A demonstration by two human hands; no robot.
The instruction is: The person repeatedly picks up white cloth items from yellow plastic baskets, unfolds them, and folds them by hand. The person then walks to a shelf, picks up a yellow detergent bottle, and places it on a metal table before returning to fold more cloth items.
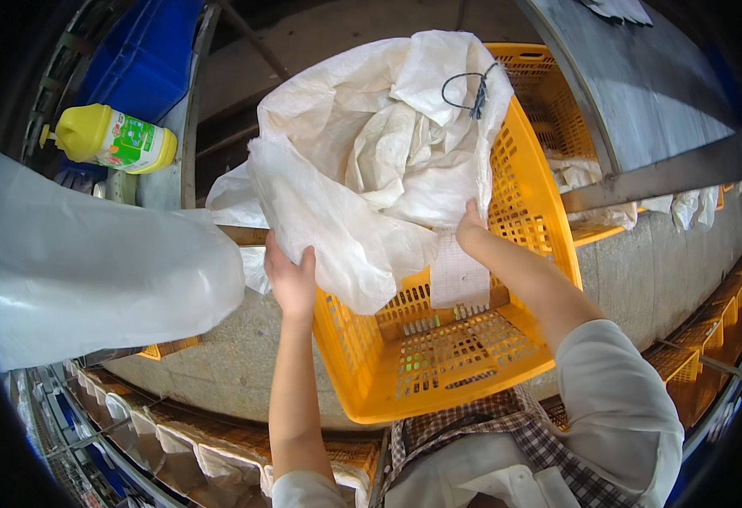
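A large white woven sack [329, 203] lies crumpled and open-mouthed over the far part of a yellow slotted crate [549, 229]. At its near left edge, my left hand [290, 275] grips the fabric, the thumb showing and the fingers partly behind it. My right hand [473, 229] pinches the sack's near right edge, inside the crate; its fingertips are partly hidden. Just below that hand hangs a pale printed paper slip [460, 279]. A dark cord [478, 93] is tied at the sack's far right rim. The crate's near end shows its slotted bottom.
On the left, a big roll of clear plastic film [108, 271] juts toward the crate. Behind it are a yellow jug [117, 140] and a blue bin [142, 63]. A metal table [642, 85] stands at right, beside another yellow crate [528, 63]. Lined crates [218, 461] fill the lower left.
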